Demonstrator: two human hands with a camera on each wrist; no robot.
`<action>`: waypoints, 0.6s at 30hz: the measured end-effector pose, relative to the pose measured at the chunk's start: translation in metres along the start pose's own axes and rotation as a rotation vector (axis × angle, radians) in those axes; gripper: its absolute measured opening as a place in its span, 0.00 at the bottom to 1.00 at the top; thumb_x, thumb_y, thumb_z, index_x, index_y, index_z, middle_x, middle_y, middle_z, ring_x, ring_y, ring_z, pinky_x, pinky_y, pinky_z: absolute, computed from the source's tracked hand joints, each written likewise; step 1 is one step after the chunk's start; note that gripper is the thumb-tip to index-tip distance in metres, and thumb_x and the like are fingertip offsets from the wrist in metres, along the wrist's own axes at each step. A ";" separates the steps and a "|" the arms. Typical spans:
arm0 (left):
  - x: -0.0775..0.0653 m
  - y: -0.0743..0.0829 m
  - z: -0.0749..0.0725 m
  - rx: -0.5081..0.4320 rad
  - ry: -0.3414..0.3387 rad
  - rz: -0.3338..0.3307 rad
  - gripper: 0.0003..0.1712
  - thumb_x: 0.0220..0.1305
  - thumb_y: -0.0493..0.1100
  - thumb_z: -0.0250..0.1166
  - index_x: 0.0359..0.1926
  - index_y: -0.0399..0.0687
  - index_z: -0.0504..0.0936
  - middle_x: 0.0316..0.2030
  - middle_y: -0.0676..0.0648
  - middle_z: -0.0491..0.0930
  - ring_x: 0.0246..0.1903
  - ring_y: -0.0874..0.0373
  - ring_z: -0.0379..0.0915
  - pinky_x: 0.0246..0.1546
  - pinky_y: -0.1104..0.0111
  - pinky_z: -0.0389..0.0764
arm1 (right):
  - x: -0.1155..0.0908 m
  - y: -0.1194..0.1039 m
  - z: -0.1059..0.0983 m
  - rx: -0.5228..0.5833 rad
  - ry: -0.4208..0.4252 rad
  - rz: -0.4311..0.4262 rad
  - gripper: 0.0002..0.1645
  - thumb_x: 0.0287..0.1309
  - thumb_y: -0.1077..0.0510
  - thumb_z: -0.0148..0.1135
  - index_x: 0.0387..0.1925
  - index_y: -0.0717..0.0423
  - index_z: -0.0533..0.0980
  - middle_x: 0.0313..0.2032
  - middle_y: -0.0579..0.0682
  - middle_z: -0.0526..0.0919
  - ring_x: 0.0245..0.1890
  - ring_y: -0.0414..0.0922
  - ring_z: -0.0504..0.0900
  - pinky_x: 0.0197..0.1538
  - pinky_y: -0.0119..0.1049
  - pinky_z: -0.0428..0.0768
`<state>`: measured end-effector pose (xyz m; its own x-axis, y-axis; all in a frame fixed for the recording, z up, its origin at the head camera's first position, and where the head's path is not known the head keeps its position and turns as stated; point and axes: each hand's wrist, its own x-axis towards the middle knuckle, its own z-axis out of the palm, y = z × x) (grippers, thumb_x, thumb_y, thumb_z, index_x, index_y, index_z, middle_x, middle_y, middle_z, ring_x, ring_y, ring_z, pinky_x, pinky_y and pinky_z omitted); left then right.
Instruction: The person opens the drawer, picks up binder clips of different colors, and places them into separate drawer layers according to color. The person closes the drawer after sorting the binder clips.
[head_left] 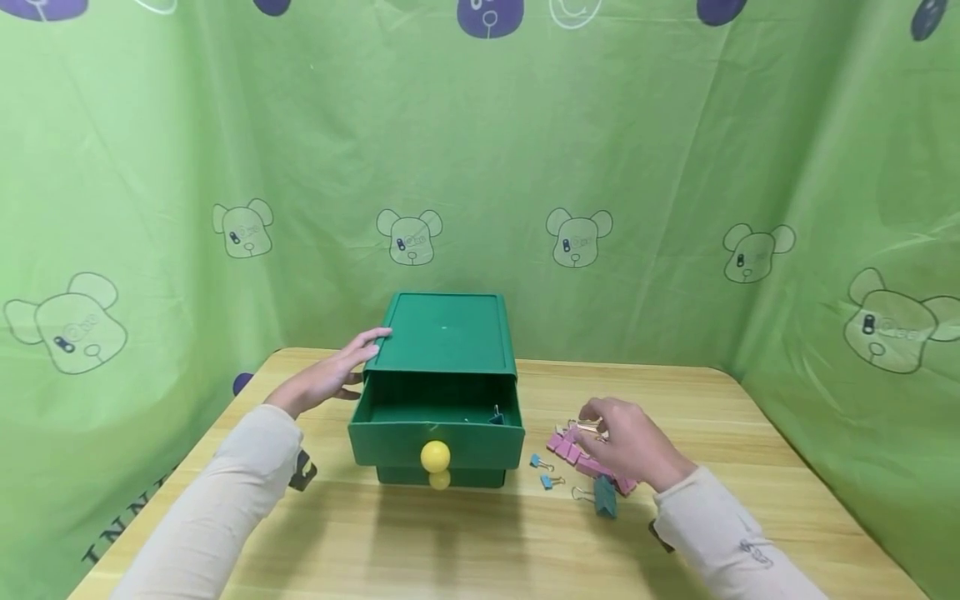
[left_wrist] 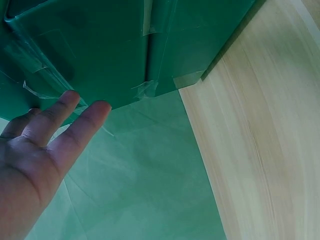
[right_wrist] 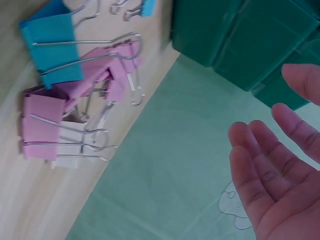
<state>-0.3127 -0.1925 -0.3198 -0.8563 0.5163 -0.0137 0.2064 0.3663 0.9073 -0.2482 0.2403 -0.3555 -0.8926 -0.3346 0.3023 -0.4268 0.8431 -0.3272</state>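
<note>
A green drawer box stands on the table with its upper drawer pulled out. Inside that drawer lies a dark binder clip. My left hand rests at the box's left side, fingers extended; the left wrist view shows its fingertips close against the taped green wall. Above the clip pile is my right hand, its fingers loosely bent and nothing between them in the right wrist view. Under it lie pink binder clips, a white one and a large teal one.
Two small blue binder clips lie between the box and the pile. A yellow knob sticks out of the drawer front. Green printed cloth hangs behind and on both sides of the wooden table.
</note>
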 end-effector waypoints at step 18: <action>0.001 0.000 0.000 -0.001 -0.004 -0.002 0.35 0.73 0.67 0.37 0.76 0.67 0.43 0.75 0.41 0.31 0.66 0.21 0.42 0.61 0.34 0.56 | -0.012 0.026 0.015 0.005 -0.096 0.029 0.20 0.51 0.56 0.73 0.43 0.63 0.79 0.42 0.58 0.83 0.38 0.51 0.82 0.43 0.48 0.82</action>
<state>-0.3136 -0.1921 -0.3201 -0.8551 0.5182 -0.0173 0.2037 0.3665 0.9078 -0.2505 0.2606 -0.3811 -0.9142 -0.3495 0.2053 -0.4014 0.8509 -0.3390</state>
